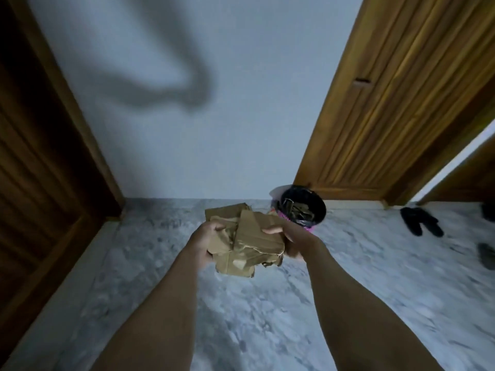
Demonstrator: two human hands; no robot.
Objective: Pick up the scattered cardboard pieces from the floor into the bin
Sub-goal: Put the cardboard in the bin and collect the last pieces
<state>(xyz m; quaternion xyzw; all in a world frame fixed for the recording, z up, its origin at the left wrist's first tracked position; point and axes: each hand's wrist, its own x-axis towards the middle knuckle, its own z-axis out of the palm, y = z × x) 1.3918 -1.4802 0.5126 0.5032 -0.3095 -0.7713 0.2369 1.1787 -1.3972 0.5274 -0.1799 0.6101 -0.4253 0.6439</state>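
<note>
A bundle of torn brown cardboard pieces (pixel 249 242) is held up in front of me, above the marble floor. My left hand (pixel 205 242) grips its left side, fingers curled over the top edge. On the right side my right hand (pixel 290 235) clamps the bundle, thumb on top. Beyond the bundle, against the wall, stands a round bin (pixel 318 207) with a black liner and a pink rim. Several cardboard pieces lie inside it. The bundle hides the bin's near left edge.
A white wall (pixel 214 129) faces me. A dark wooden door (pixel 40 170) is on the left and a lighter wooden door (pixel 388 103) on the right. Black slippers (pixel 422 220) lie on the marble floor (pixel 267 317) at right.
</note>
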